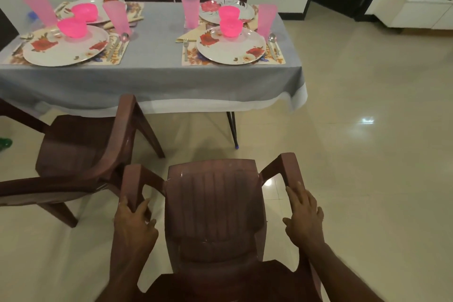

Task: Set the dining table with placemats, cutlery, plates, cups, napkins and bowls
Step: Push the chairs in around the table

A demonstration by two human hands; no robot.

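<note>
Table long axis left-right; left hand, right hand grip chair armrests.

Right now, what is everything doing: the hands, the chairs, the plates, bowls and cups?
left hand: grips one armrest of the near chair.
right hand: holds its other armrest.
near chair: upright, back from the table.
second chair: upright, turned sideways to the table.
plates: four, flat on placemats.
bowls: four, one on each plate.
cups: four, upright.
</note>
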